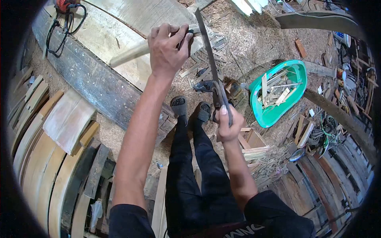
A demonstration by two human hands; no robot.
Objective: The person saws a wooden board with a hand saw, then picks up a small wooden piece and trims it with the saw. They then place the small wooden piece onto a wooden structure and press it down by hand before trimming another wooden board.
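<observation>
My left hand [168, 49] is closed over a narrow wooden strip [130, 54] on the workbench, pressing it near its far right end. A small dark green bit shows by the fingertips. My right hand [231, 123] grips the handle of a handsaw [210, 49]. The saw's long blade points away from me and crosses the strip's end, just right of my left fingers and past the bench's edge.
A red power tool [63, 5] with a black cord lies on the workbench [95, 71] at upper left. To the right, a green tub [274, 117] holds wood offcuts. Stacked boards [43, 170] fill the lower left. Sawdust and scraps cover the floor around my feet.
</observation>
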